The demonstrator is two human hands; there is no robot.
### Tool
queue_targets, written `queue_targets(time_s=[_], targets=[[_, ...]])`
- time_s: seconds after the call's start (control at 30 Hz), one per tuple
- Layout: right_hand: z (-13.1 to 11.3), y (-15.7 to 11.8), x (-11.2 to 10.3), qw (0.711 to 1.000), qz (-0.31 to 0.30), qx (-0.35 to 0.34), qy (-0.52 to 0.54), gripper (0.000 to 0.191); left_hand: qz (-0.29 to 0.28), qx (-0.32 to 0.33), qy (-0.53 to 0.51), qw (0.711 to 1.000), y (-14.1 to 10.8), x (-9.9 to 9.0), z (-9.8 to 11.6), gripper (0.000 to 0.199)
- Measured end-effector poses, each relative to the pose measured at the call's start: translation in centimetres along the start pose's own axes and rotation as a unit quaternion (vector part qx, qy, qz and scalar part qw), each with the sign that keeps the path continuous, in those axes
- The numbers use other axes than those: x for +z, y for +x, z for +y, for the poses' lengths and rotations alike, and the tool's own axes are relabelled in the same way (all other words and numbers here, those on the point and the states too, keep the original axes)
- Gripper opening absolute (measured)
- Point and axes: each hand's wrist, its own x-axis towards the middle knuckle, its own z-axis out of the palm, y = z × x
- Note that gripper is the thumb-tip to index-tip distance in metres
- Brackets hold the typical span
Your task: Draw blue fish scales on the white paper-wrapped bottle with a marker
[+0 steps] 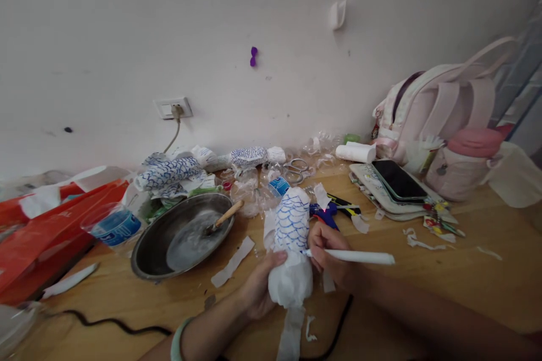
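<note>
A white paper-wrapped fish shape (292, 223) with blue scale lines lies lengthwise in front of me, its lower part plain white. My left hand (261, 287) is closed around its left side, thumb on top near the lower edge of the scales. In my right hand (328, 251) is a white marker (359, 256), pinched in the fingers, its tip touching the shape at the lowest row of scales. The marker's rear end points right. A strip of white paper (291, 333) hangs from the bottom of the shape.
A metal bowl (141, 262) with cloudy liquid and a brush (228, 214) stands left. Behind are two more scale-patterned pieces (169, 172), scissors (296, 166) and plastic scraps. A blue glue gun (325, 214), phone (398, 180), pink jar (461, 163) and backpack (436, 101) are right. An orange bag (55, 237) lies far left.
</note>
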Motion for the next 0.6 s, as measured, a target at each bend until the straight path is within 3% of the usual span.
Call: queue_targets(time_s=[0.17,0.37,0.6], targets=[[-0.8,0.5,0.2,0.995,-0.013,0.028,0.090,0.033,-0.077,0.001,0.017,0.997,0.1,-0.5,-0.1,0.037],[-1.7,0.8,0.5,0.993,0.008,0.028,0.118,0.035,-0.053,0.029,0.013,0.998,0.2,0.5,0.6,0.030],[-1.9,1.0,0.8,0.988,0.107,0.018,0.112,0.031,-0.031,0.048,0.008,0.998,0.4,2.3,1.1,0.034]])
